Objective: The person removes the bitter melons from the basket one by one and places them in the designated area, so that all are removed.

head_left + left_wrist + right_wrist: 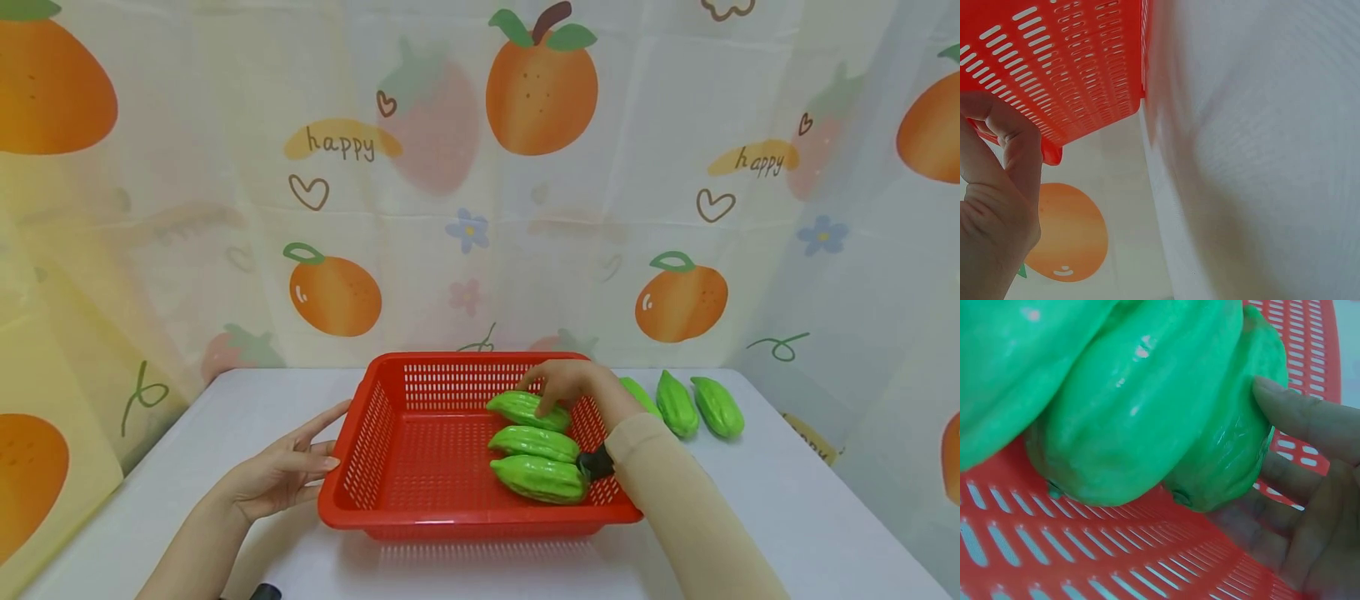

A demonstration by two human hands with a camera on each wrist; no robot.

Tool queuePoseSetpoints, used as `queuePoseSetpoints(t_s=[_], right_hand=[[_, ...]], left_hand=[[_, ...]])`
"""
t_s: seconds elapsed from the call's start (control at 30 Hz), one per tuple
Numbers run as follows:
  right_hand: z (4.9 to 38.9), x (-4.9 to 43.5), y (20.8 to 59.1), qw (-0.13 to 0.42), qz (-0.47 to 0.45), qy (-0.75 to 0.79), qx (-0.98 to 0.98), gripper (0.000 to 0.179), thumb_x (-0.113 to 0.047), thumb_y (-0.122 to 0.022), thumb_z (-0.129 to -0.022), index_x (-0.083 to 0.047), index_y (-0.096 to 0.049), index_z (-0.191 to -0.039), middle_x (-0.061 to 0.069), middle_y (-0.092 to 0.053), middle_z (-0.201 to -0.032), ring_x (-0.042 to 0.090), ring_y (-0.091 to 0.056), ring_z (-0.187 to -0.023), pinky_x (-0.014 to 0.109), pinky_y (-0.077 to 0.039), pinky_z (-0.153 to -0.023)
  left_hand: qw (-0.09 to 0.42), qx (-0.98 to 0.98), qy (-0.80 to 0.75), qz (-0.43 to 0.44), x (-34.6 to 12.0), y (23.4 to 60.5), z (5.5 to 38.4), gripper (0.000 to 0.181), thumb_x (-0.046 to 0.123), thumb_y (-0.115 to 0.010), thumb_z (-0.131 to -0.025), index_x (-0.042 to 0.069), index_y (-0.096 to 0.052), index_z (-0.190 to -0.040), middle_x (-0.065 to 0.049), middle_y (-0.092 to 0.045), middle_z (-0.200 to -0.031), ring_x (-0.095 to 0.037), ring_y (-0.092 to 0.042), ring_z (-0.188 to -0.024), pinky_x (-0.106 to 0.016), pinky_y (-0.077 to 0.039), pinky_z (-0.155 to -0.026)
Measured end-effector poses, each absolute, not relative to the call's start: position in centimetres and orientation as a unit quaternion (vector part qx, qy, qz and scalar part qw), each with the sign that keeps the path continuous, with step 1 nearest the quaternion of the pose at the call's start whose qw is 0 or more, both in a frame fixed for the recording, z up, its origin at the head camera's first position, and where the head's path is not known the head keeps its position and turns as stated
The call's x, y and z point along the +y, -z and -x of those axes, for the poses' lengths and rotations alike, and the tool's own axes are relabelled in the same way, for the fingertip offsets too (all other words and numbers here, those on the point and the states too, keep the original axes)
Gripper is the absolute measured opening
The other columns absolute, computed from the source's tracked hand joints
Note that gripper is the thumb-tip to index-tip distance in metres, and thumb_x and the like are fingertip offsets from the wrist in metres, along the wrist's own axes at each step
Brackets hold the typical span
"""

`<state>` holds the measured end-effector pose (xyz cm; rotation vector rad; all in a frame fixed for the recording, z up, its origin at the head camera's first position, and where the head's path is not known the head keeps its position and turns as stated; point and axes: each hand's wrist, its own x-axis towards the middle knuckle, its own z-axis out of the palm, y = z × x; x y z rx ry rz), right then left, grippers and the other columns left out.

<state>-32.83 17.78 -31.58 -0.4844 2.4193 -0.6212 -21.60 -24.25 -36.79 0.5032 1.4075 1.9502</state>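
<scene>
A red plastic basket [480, 518] with slotted walls stands on the white table. My left hand [281, 471] holds its left rim, thumb and fingers at the edge; the left wrist view shows those fingers bent at the basket's corner. Inside, on the right, lie three green ridged gourds side by side. My right hand [573, 382] grips the rearmost gourd [517, 404]. In the right wrist view the thumb presses one side of this gourd [1229, 444], fingers behind it. The middle gourd [532, 442] and the front gourd [540, 477] lie nearer me.
Beyond the basket's right side, a green gourd [675, 404] and another gourd [717, 406] lie on the table [780, 508]. A third gourd [637, 393] there is partly hidden by my right wrist. A fruit-printed curtain [480, 208] hangs behind the table.
</scene>
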Motion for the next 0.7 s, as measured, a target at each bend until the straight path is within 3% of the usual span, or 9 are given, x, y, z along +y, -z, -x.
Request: queuePoseSetpoints(t_s=[0.17,0.43,0.7], right_hand=[[32.78,17.88,31.3,0.292,0.178,0.245,0.907,0.056,-0.009,-0.069,-0.09,-0.016,-0.052,-0.143,0.016,-0.046,-0.146,0.016,-0.05,-0.094,0.025,-0.046,-0.067],[32.88,17.96,31.36,0.3,0.175,0.278,0.895,0.058,-0.008,-0.068,-0.091,-0.011,-0.048,-0.145,0.018,-0.057,-0.134,0.018,-0.06,-0.107,0.027,-0.057,-0.077],[32.86,17.96,30.77,0.311,0.157,0.313,0.884,0.057,-0.007,-0.065,-0.092,-0.009,-0.045,-0.146,0.018,-0.057,-0.13,0.019,-0.061,-0.107,0.031,-0.059,-0.082]], left_hand=[[0.336,0.54,-0.746,-0.196,-24.21,36.9,21.69,0.073,-0.002,-0.04,-0.1,0.037,-0.015,-0.157,0.004,-0.066,-0.122,-0.012,-0.071,-0.101,-0.033,-0.059,-0.093],[0.337,0.537,-0.748,-0.197,-24.18,36.94,21.73,0.073,-0.002,-0.04,-0.1,0.037,-0.016,-0.156,0.004,-0.066,-0.121,-0.012,-0.071,-0.1,-0.033,-0.059,-0.093],[0.336,0.537,-0.75,-0.19,-24.22,36.88,21.7,0.071,-0.001,-0.04,-0.1,0.038,-0.019,-0.155,0.004,-0.066,-0.122,-0.012,-0.072,-0.101,-0.034,-0.059,-0.093]])
